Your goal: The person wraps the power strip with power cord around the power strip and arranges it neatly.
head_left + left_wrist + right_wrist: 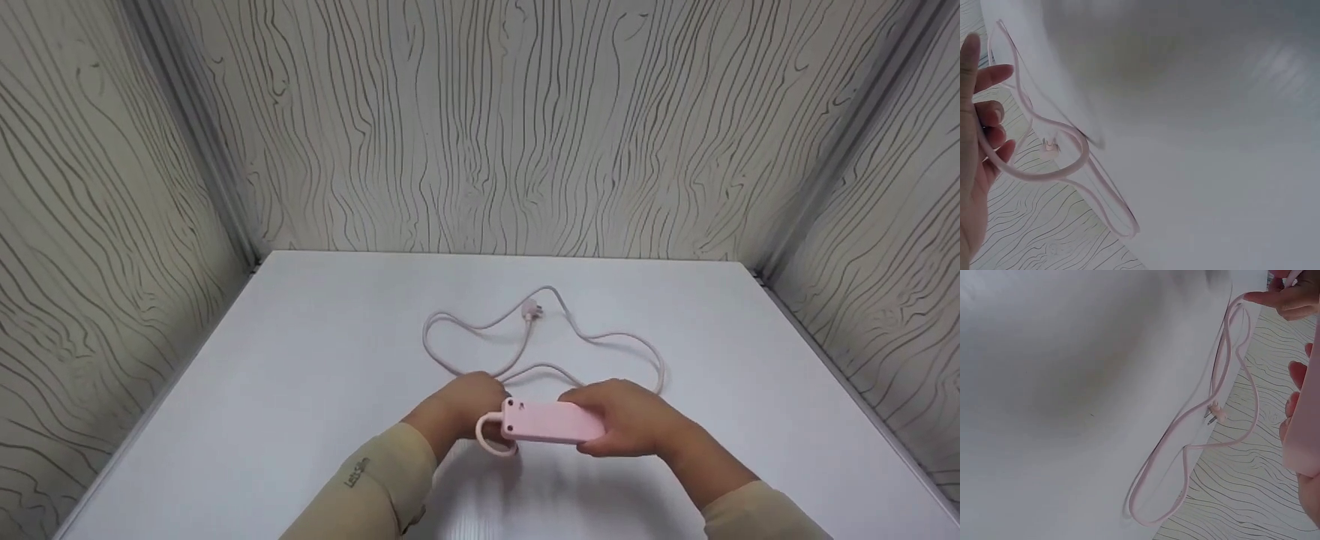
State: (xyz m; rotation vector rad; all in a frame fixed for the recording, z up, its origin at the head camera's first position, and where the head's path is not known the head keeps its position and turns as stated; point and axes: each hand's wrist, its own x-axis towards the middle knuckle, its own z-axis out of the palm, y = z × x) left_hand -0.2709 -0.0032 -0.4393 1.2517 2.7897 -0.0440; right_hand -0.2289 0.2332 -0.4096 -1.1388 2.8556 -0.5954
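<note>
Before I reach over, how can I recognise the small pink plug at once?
On the flat white tabletop, a thin pink cable lies in loose loops. Near its farthest bend, the plug shows metal prongs, unlike the long pink block in the right hand.

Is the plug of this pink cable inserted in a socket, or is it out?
Out. The plug lies on the white table, and its prongs show bare in the right wrist view.

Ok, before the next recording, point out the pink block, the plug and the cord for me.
Pink block [551, 421]: head view, middle of its broad upper face.
Plug [1218, 412]: right wrist view, on the plug's body, beside its prongs.
Cord [1033, 177]: left wrist view, bottom of the near loop.
</note>
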